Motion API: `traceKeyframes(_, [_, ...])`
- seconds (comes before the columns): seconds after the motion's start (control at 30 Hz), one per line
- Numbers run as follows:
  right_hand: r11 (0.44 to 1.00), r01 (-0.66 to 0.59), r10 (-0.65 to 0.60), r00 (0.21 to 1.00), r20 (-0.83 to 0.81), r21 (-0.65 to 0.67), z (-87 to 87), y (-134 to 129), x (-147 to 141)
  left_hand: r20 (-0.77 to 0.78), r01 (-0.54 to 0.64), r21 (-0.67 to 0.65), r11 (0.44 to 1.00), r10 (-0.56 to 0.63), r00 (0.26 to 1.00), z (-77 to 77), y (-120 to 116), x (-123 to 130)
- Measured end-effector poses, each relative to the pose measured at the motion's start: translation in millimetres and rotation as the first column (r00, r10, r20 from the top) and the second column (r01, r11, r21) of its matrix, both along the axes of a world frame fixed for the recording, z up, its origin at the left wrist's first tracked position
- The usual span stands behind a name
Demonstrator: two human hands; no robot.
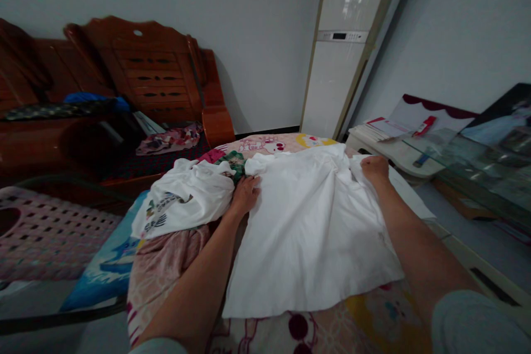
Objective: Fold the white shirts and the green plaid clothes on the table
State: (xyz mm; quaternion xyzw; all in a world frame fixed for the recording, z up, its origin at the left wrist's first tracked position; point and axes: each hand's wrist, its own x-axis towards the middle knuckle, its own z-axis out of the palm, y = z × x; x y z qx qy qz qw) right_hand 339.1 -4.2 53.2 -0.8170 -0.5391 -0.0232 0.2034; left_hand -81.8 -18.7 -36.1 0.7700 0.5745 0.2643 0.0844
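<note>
A plain white T-shirt [294, 238] is spread over a patterned blanket, its hem toward me and creases running down from its upper right. My left hand [246, 194] rests at the shirt's left edge near the sleeve, fingers stretched out and lying on the cloth. At the upper right, my right hand [375, 168] is closed in a fist around the shirt's other sleeve. Left of my left hand lies a bunched white printed shirt [186, 199], with green and dark red cloth [234, 163] behind it.
The pink and yellow blanket [286, 337] covers the surface beneath. A wooden sofa [153, 77] stands behind on the left, near a pink woven basket [58, 238] and blue cushion [112, 265]. On the right are a white cabinet [365, 141] with papers and a glass shelf [468, 160].
</note>
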Motion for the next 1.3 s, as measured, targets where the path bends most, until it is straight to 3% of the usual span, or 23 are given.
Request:
traceKeyframes(0.2, [0.999,0.034,-0.033,0.999,0.039,-0.030,-3.8,-59.8,-0.5,-0.023,-0.022,0.001,1.000,0.022,1.000,-1.4,-1.5,2.0])
traceKeyframes(0.3, [0.988,0.089,-0.077,0.992,0.101,-0.125,-5.8,-84.7,-5.1,-0.034,-0.017,-0.002,1.000,0.017,0.999,-0.9,-3.7,2.8])
traceKeyframes(0.53, [0.941,0.018,0.095,0.944,0.316,-0.338,-7.8,-115.4,-22.7,-0.013,-0.027,-0.023,0.999,0.027,1.000,6.9,-10.6,2.5])
traceKeyframes(0.63, [0.949,-0.026,0.148,0.916,0.372,-0.313,-2.4,-121.4,-32.9,0.005,-0.050,-0.026,0.998,0.051,0.999,8.1,-12.8,2.5])
traceKeyframes(0.77, [0.980,-0.013,0.085,0.930,0.357,-0.200,2.3,-130.7,-44.2,0.011,-0.003,-0.010,1.000,0.003,1.000,6.5,-14.0,4.9])
traceKeyframes(0.87, [0.979,-0.010,0.074,0.949,0.306,-0.205,0.3,-137.4,-45.3,-0.045,0.025,-0.018,1.000,-0.025,0.999,4.0,-14.7,8.4])
traceKeyframes(1.0, [0.977,0.015,0.048,0.957,0.287,-0.213,7.1,-142.8,-26.8,-0.100,0.038,0.000,0.999,-0.037,0.994,-1.6,-15.6,12.0])
traceKeyframes(1.17, [0.979,0.165,-0.120,0.938,0.324,-0.116,28.3,-145.6,15.8,-0.115,-0.014,0.040,0.999,0.019,0.993,-7.2,-15.7,13.1])
traceKeyframes(1.3, [0.951,0.230,-0.172,0.948,0.269,-0.205,19.6,-146.4,33.0,-0.060,-0.021,0.034,0.999,0.023,0.998,-7.6,-15.3,14.0])
